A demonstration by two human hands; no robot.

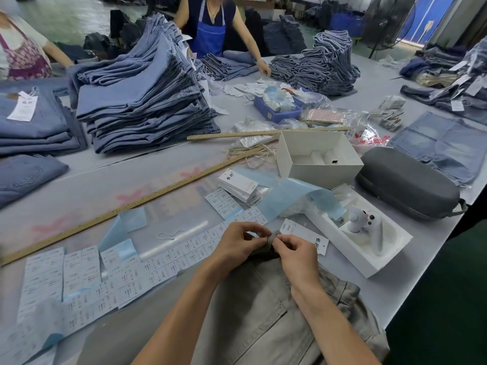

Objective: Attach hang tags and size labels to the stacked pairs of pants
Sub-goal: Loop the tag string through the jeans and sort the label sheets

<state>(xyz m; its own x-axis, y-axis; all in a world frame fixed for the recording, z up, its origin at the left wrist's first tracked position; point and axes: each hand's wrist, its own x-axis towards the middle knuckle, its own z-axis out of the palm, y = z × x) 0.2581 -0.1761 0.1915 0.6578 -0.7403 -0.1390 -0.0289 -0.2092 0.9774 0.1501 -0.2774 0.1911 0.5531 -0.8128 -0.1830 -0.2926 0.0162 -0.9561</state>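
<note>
Grey-green pants [263, 312] being tagged

A bunched fold at the waistband is pinched by the left hand [238, 242] and right hand [296, 252]; a white hang tag [305, 233] lies just beside.

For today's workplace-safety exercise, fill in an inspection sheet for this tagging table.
Surface: grey table, crowded.
Job's things: grey-green pants under the hands; hang tag beside them; hang tag stack; size label sheets; loose loop string.
Clutter: wooden rulers, open white box, grey case, blue tray.
Hands: left hand and right hand pinch the pants' edge.
Cables: nothing seen.
Surroundings: denim stacks; two other workers.
</note>
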